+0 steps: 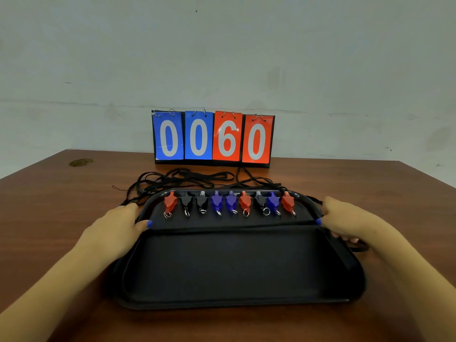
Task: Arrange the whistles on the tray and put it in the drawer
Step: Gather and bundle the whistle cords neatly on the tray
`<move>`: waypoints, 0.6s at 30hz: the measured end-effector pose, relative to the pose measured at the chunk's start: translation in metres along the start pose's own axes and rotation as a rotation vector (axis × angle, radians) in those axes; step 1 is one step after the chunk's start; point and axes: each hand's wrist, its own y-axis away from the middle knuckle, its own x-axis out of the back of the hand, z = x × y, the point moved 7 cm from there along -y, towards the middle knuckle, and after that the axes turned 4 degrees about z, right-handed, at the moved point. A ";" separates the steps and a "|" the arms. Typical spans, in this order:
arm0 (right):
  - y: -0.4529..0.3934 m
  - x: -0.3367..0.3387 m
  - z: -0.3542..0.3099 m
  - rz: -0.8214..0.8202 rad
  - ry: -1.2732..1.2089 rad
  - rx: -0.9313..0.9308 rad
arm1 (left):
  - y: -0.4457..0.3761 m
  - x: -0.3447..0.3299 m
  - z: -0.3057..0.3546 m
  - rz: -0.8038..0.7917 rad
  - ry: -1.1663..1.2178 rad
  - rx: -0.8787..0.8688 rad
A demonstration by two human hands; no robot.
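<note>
**Whistles lined up, tray in hand**

Nine whistles (229, 202) in red, black and blue sit in a row along the far side of a black tray (234, 267) on a wooden table (49, 206). The left hand (118, 224) and right hand (345, 218) grip its side rims, thumbs on top. Black cords (187, 177) trail behind towards a scoreboard (213, 138) reading 0060.

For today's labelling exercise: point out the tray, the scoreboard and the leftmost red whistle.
tray (237, 267): head view, on its bare black floor.
scoreboard (227, 139): head view, on the red 6 card.
leftmost red whistle (170, 202): head view, on its body.
</note>
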 end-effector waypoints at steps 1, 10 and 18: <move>-0.004 0.000 0.000 0.032 -0.009 0.006 | -0.002 0.000 0.000 0.009 0.018 0.005; -0.011 -0.001 0.008 0.030 -0.357 -0.014 | -0.007 0.002 -0.005 0.032 0.025 0.010; -0.002 0.003 0.018 -0.062 -0.509 -0.045 | 0.000 0.011 -0.008 0.075 0.005 -0.003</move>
